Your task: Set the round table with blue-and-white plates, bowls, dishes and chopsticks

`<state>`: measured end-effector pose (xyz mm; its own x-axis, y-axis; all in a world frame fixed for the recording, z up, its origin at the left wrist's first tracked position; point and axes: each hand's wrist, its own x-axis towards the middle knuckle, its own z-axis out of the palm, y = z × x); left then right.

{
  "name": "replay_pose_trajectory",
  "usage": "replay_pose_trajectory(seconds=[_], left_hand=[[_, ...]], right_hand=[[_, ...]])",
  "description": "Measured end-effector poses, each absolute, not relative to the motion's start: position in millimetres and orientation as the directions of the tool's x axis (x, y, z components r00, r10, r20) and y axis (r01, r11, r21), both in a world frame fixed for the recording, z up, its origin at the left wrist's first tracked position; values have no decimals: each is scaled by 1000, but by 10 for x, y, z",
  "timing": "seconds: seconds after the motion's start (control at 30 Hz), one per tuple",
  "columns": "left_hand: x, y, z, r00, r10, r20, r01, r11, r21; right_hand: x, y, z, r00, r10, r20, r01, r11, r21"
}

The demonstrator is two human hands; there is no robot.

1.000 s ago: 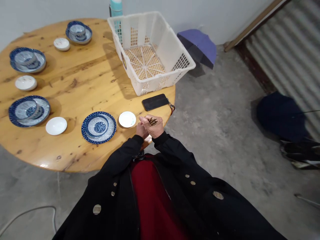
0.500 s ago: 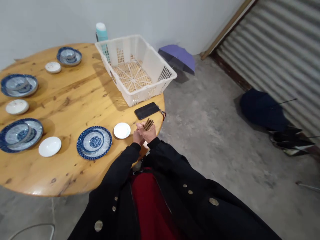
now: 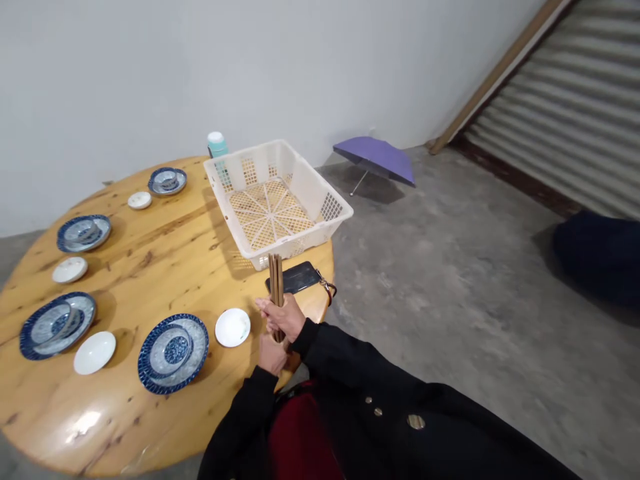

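A bundle of brown chopsticks (image 3: 276,277) stands nearly upright between my hands, over the near edge of the table. My right hand (image 3: 286,316) is wrapped round the middle of the bundle. Lower down, my left hand (image 3: 273,353) closes on its bottom end, partly hidden below the right. Just left of my hands lies a small white dish (image 3: 233,327). Beyond them is a black phone (image 3: 295,277) with a strap. A blue-patterned plate with a bowl (image 3: 173,353) on it sits further left.
A white plastic basket (image 3: 320,235) stands on the round wooden table (image 3: 165,280), with a light-blue bottle (image 3: 217,143) behind it. More plates with bowls (image 3: 57,327) and white dishes (image 3: 95,353) line the left side. A purple umbrella (image 3: 377,157) rests open on the floor.
The chopsticks have gone from slanted and mostly covered by my hands to upright, with much more of their length showing. My right hand now sits above the left. The view has tilted up.
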<state>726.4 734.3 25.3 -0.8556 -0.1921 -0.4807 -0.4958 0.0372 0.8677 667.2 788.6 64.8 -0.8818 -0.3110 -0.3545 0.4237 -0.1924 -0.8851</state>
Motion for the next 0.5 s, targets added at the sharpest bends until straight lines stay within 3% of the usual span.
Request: replay_pose_trajectory(seconds=[0.1, 0.17, 0.3, 0.5], left_hand=[[7301, 7662, 365, -845, -184, -503, -493, -99, 864], [7237, 7898, 498, -832, -183, -524, -468, -276, 839], [6973, 8162, 750, -806, -271, -526, -348, -501, 792], [6696, 8203, 893, -815, -356, -458, -278, -454, 847]], right_hand=[[6316, 8203, 1004, -708, -589, -389, 598, -207, -775], [6126, 8348, 1169, -649, -674, -353, 615, -192, -765], [5953, 8463, 1313, -741, -640, -203, 441, -235, -866], [5847, 8582, 1319, -671, -722, -168, 314, -72, -947]])
